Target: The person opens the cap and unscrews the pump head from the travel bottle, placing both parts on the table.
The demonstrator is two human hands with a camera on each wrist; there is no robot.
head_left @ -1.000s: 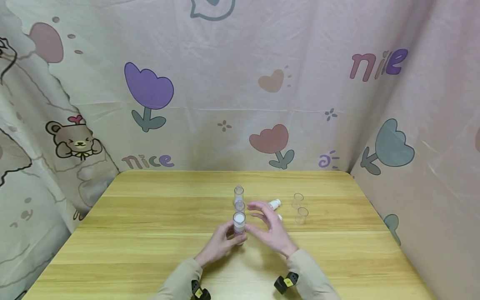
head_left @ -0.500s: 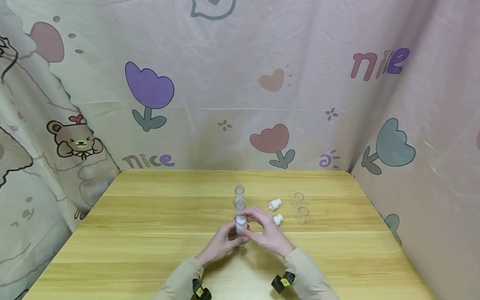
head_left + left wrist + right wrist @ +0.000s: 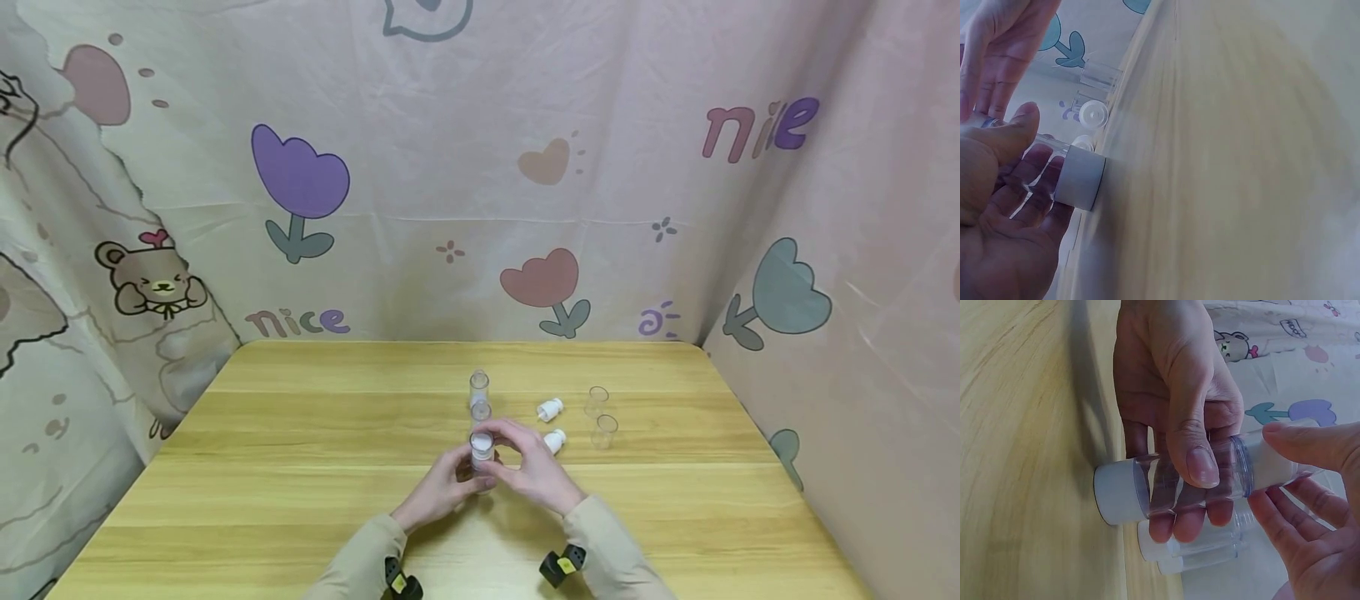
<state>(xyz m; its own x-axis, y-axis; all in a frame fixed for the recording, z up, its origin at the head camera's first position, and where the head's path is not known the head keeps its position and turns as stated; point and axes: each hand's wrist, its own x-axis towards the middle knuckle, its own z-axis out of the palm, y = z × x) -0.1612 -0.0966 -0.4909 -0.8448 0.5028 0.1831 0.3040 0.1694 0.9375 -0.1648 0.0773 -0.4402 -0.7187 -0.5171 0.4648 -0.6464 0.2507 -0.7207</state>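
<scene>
My left hand grips a clear bottle with a white base, thumb in front and fingers behind. It stands upright in the head view, its base touching or close to the table. The fingers and thumb of my right hand hold the bottle's top, a white collar with a clear part round it. My right fingers hide some of that top. Just behind, two similar clear bottles stand in line, a nearer bottle and a farther bottle.
To the right lie two white pump heads, a farther pump head and a nearer pump head. Beyond them stand two clear caps, a rear cap and a front cap. A printed curtain borders the wooden table.
My right hand has moved left onto the bottle's top and closed its fingers there, uncovering the pump heads. My left hand keeps its hold on the bottle, nearly still.
</scene>
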